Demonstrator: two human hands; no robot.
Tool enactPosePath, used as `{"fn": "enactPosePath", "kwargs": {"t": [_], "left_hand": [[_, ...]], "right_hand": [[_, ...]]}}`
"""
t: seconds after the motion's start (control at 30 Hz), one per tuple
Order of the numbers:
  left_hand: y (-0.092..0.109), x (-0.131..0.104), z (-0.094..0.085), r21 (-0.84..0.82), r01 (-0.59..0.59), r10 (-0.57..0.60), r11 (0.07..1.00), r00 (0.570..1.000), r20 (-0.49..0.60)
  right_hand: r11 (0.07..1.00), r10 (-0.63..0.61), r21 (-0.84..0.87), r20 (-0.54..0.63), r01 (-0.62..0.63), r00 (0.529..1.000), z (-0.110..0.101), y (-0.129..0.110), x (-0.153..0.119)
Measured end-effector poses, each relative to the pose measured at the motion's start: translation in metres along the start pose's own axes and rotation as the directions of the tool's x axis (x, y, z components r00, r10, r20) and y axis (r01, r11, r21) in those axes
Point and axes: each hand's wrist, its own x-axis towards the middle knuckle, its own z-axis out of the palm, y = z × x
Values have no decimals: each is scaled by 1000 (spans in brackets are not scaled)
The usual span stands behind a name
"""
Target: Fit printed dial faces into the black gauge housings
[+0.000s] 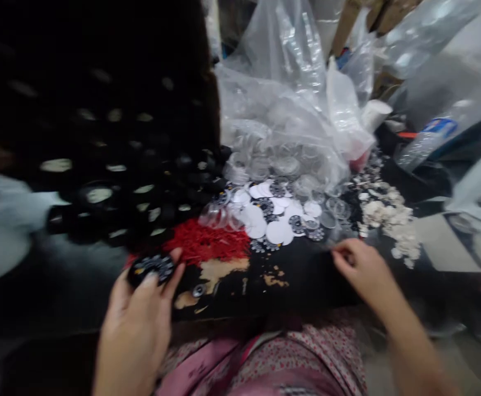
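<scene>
A round black piece with a patterned face [161,268] is held in my left hand [139,313], near the table's front edge. Just beyond it lies a heap of thin red pieces [207,242]. White paper discs [279,231] and printed dark discs [297,224] are piled in the middle, with clear round covers [285,165] behind and among them. My right hand [359,269] has its fingers pinched at the front of the clear covers; something thin and transparent seems to be at the fingertips, too blurred to name.
Large clear plastic bags [281,99] rise behind the discs. Small cream-coloured parts [388,214] are heaped at right, beside a cardboard piece [446,242] and a plastic bottle [430,140]. Black parts [100,192] fill the left side.
</scene>
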Motion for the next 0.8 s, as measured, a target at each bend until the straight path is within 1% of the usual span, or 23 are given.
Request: {"fn": "enactPosePath", "kwargs": {"t": [0.03, 0.07, 0.1, 0.13, 0.17, 0.2, 0.23, 0.27, 0.33, 0.4, 0.5, 0.57, 0.7, 0.8], "left_hand": [[1, -3, 3, -6, -14, 14, 1000, 1000, -23], [1, -4, 5, -15, -25, 25, 1000, 999, -41], [1, -5, 5, -21, -29, 28, 999, 998, -52], [1, -6, 4, -18, -20, 19, 1000, 998, -57], [0, -8, 2, -5, 2, -2, 1000, 998, -55], [0, -11, 0, 14, 33, -32, 999, 998, -46], [-1, -14, -3, 31, 64, -63, 997, 997, -35], [-1, -17, -6, 45, 98, -97, 994, 995, -20], [-3, -25, -12, 74, 155, -156, 985, 988, 7], [-7, -30, -17, 116, 201, -206, 973, 978, 33], [-15, -33, -21, 172, 252, -271, 952, 957, 99], [-18, -33, -20, 168, 265, -288, 950, 948, 135], [-19, -32, -14, 116, 294, -308, 949, 942, 133], [-13, -35, -7, 24, 334, -334, 942, 935, 117]], "right_hand": [[999, 31, -35, -9, -32, 999, 0, 13, 0], [997, 36, -63, -43, -39, 998, 2, 17, 0], [998, 12, -61, -95, -18, 995, 5, 13, 2], [999, -37, -21, -126, 34, 991, 10, 1, 3], [992, -116, 43, -101, 121, 988, 15, -17, 5], [969, -214, 123, -27, 216, 976, 20, -39, 7], [938, -313, 175, 60, 299, 948, 26, -62, 11], [921, -371, 183, 134, 345, 919, 31, -84, 14], [915, -400, 137, 203, 379, 894, 41, -117, 24], [912, -407, 61, 245, 405, 880, 49, -135, 33], [889, -428, -44, 277, 456, 860, 55, -143, 40], [872, -435, -104, 285, 478, 854, 58, -145, 42], [836, -446, -195, 303, 513, 842, 60, -151, 43], [829, -445, -222, 295, 513, 846, 59, -154, 44]]}}
